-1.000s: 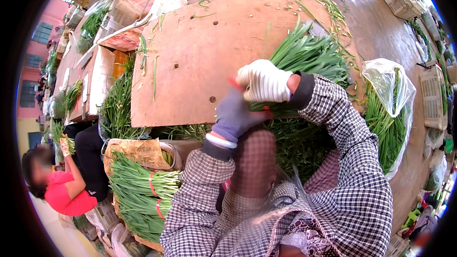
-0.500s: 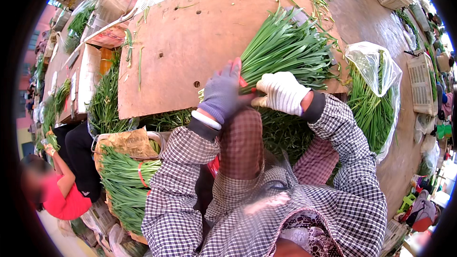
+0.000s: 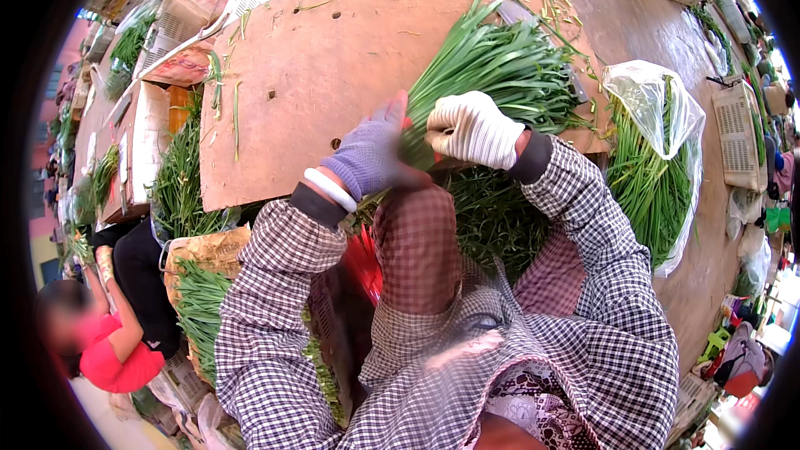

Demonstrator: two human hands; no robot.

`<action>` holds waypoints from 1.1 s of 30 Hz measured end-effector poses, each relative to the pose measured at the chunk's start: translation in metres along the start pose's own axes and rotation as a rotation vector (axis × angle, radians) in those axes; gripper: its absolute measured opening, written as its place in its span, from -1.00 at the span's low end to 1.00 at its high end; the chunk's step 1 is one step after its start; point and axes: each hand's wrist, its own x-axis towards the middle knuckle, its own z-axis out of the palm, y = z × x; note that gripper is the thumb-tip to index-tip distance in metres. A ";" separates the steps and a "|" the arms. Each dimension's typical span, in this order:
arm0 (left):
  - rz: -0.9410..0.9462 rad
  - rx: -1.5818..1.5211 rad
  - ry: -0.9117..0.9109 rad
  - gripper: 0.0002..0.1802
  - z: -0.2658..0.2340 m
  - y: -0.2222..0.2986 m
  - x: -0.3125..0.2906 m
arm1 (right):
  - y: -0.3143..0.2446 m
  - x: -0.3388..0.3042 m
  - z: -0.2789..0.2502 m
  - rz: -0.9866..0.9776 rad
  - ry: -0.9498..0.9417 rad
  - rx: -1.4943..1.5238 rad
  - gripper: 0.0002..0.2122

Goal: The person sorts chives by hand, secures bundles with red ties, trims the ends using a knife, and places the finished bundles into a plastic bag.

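Observation:
On the wooden board (image 3: 292, 58) lies a thick bunch of garlic chives (image 3: 492, 58), its flat leaves fanned to the far right. My left hand (image 3: 371, 150), in a purple-grey glove with bare fingertips, is closed round the stem end at the near edge; its fingers are partly blurred. My right hand (image 3: 479, 129), in a white knitted glove, is closed against the bunch, with a red strip (image 3: 437, 156) at its fingertips. How the strip runs round the stems is hidden. A grey, flat, blade-like piece (image 3: 514, 12) shows from under the leaves.
Red strips (image 3: 365, 262) hang by my left knee. Bunched chives (image 3: 200, 300) fill a container at lower left. A clear bag of greens (image 3: 654, 167) stands right of the board, a pale crate (image 3: 737, 133) beyond it. Another person (image 3: 117, 337) sits at far left.
My left hand has moved slightly left and down. My right hand has shifted left and up along the bunch. The stem end has swung nearer me, and the red strips by my knee show more.

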 end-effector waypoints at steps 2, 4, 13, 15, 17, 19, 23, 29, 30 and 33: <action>-0.031 -0.100 -0.071 0.38 -0.006 -0.001 0.006 | 0.002 0.001 0.003 -0.003 0.057 0.067 -0.95; -0.014 -0.159 -0.040 0.19 -0.006 -0.011 0.009 | -0.007 0.007 0.004 -0.035 0.082 0.132 -0.94; 0.023 -0.258 -0.164 -0.43 -0.008 -0.001 0.000 | -0.044 0.015 -0.010 -0.135 0.020 0.066 -0.97; 0.143 -0.390 -0.096 -0.46 -0.001 0.014 -0.003 | -0.050 0.024 -0.009 -0.140 0.000 0.009 -0.97; 0.129 -0.372 -0.120 -0.48 0.003 0.019 0.004 | -0.047 0.021 -0.007 -0.009 -0.049 0.029 -0.91; 0.107 -0.354 -0.042 -0.50 -0.004 0.036 0.002 | -0.021 0.020 0.011 -0.108 0.100 0.008 -0.86; 0.133 -0.278 0.090 -0.57 0.019 0.009 0.005 | -0.020 0.017 0.002 -0.087 -0.004 0.116 -0.86; 0.009 -0.166 0.165 -0.49 0.022 0.006 0.003 | -0.009 0.018 -0.020 0.144 0.104 0.149 -0.75; 0.052 -0.216 0.197 -0.50 0.023 0.006 0.002 | -0.010 0.021 -0.015 0.083 0.066 0.118 -0.76; -0.010 -0.300 0.132 -0.53 0.016 0.018 -0.003 | -0.011 0.024 0.000 0.010 0.029 0.132 -0.83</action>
